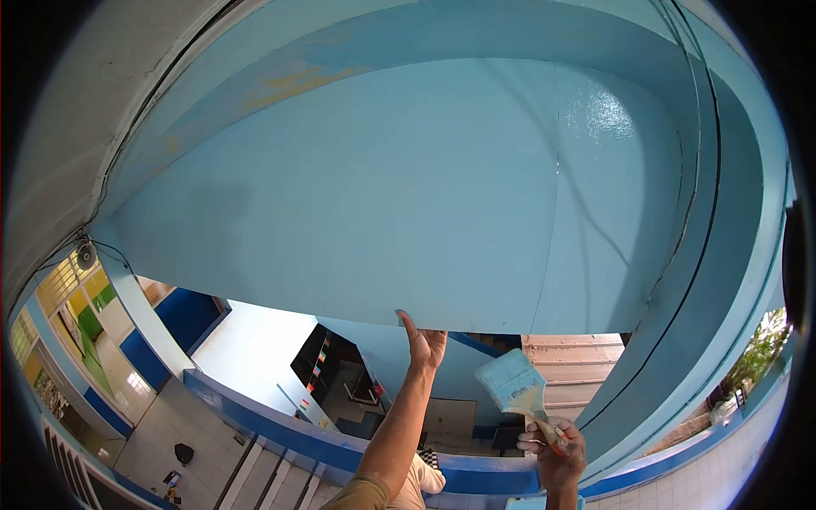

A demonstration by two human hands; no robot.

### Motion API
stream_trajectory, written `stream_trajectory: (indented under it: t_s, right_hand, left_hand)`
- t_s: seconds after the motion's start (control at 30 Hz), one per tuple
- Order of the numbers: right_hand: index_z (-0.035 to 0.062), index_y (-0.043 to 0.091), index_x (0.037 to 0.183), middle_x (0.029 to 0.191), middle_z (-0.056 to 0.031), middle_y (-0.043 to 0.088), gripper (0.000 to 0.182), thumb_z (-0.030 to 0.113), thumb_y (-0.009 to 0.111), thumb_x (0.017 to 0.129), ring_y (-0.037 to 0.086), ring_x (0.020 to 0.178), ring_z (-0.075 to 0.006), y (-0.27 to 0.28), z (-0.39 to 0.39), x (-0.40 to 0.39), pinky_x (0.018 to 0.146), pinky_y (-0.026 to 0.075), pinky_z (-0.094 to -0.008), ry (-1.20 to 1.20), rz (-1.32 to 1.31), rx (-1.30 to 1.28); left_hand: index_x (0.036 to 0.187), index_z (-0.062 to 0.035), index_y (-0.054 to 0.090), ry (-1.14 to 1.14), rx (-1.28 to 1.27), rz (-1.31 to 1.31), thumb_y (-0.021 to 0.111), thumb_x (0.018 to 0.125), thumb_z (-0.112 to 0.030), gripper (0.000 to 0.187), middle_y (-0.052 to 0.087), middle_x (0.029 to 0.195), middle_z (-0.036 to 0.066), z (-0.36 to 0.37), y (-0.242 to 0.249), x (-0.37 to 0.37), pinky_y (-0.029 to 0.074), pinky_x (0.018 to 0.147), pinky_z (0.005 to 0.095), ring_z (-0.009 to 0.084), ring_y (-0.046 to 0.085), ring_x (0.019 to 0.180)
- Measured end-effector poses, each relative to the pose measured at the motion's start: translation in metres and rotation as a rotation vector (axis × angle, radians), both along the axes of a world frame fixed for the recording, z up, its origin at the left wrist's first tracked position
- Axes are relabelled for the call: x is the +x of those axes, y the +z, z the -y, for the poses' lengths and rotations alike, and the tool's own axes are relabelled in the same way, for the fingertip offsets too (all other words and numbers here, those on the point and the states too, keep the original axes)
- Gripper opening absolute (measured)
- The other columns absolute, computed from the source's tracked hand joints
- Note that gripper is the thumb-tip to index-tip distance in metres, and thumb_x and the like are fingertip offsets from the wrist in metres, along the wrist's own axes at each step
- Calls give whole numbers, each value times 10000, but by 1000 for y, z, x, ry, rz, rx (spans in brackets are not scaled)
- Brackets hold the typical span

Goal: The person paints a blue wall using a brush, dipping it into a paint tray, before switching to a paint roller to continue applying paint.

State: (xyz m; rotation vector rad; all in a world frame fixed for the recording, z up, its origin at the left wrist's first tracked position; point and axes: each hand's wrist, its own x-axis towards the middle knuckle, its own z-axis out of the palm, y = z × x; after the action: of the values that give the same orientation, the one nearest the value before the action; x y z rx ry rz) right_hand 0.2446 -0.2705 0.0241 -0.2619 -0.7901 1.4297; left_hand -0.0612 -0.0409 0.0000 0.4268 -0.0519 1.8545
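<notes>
Brush [515, 384] pinched in right hand [557, 450], handle hidden; left hand [425, 344] spread on beam [408, 204] edge.

One paintbrush [520, 387], two hands — left hand [427, 344], right hand [558, 449] — and one blue painted panel [382, 195].
</notes>
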Motion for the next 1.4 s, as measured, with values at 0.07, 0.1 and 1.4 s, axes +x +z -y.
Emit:
stream_trajectory:
  t_s: [0.07, 0.1, 1.4]
  right_hand:
    - [-97, 579, 1151, 1041, -295, 671, 441, 174, 646, 810, 724, 802, -340, 7, -2, -1, 691, 650, -421, 9, 129, -49]
    - [-97, 579, 1151, 1041, -295, 671, 441, 174, 646, 810, 724, 802, -340, 7, -4, -4, 691, 650, -421, 8, 132, -48]
    - [-54, 610, 1245, 894, -128, 635, 313, 156, 573, 1016, 568, 739, -153, 303, -190, -428, 621, 474, -281, -523, 46, 808]
  left_hand:
    - [1336, -137, 533, 0, 21, -12, 666, 848, -620, 699, 636, 1223, -1, -3, -5, -3, 587, 891, 352, 176, 625, 1090]
    - [1336, -137, 533, 0, 22, -10, 666, 848, -620, 699, 636, 1223, -1, 0, -2, -1, 587, 891, 352, 176, 625, 1090]
    - [1521, -118, 320, -155, 123, -128, 557, 920, -628, 823, 439, 1510, 62, -15, -33, -6, 399, 1147, 426, 231, 436, 1373]
